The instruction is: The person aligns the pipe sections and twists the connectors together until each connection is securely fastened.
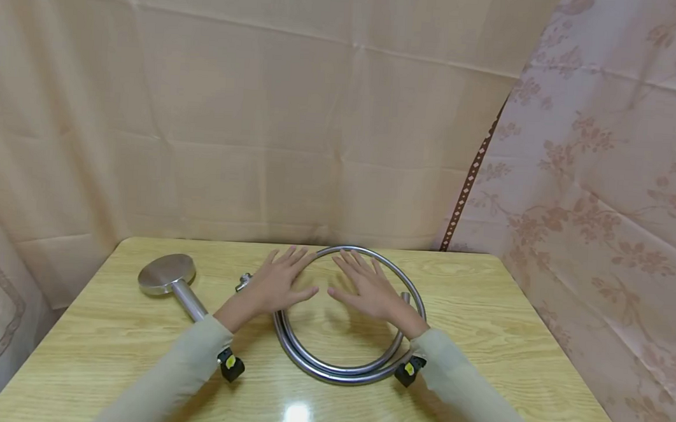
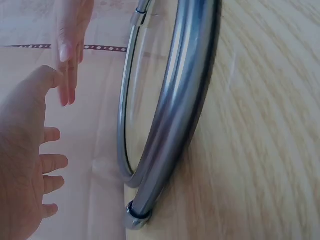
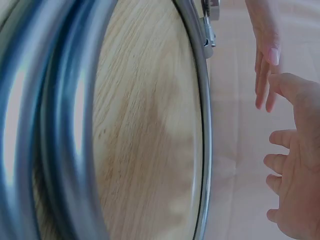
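Note:
A coiled silver metal shower hose [image 1: 341,378] lies on the wooden table. Over its left side hovers my left hand [image 1: 277,283], fingers spread and straight, holding nothing. My right hand [image 1: 370,292] is held over the right part of the coil in the same way, palm down and thumb toward the other hand. In both wrist views the hands are apart from the hose [image 2: 175,100]. A round brushed-metal shower head [image 1: 167,273] with a straight handle lies to the left, its handle end hidden by the left forearm. Near the left hand sits a small chrome fitting [image 1: 244,281], partly covered.
The light wood table [image 1: 508,347] has rounded back corners. A beige cloth [image 1: 252,104] hangs behind it, and a floral cloth [image 1: 613,219] hangs along the right. Each wrist wears a small black camera, such as the left wrist camera [image 1: 231,366].

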{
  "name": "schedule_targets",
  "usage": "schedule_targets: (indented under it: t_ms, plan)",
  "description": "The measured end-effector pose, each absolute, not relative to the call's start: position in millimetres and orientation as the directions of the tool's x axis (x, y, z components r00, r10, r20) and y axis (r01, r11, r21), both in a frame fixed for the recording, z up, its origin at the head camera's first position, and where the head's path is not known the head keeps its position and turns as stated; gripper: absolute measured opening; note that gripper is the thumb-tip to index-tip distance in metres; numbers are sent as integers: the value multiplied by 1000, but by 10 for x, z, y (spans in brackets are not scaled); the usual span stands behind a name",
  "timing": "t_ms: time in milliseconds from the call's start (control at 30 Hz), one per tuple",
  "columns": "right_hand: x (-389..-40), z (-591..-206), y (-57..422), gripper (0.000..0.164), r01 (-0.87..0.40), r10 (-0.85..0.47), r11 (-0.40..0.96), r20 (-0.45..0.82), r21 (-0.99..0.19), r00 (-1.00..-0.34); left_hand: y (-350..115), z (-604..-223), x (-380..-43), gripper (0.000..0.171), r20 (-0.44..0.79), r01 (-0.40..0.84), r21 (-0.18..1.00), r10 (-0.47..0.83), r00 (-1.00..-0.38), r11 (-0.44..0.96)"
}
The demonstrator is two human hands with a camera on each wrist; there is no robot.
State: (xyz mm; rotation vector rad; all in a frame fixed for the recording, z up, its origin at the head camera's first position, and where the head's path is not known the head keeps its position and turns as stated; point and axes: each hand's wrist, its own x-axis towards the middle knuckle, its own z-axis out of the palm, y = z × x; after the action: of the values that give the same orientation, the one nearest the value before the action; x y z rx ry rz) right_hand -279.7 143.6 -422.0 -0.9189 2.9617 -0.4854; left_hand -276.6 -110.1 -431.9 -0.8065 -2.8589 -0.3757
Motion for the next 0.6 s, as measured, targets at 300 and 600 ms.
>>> schedule_targets:
  t_ms: [300,600]
  plan:
    - [-2818,-4164,1342,77,-562,-552,768,128,-308,-824,-1351,-4223,-2765,77,265,479,189,425,-866,857]
    - [-2854,-4155,1196,76,-574,-569,741,127,-349,-812,-1739,-4156,-2746,75,307,388,230,312,-899,893]
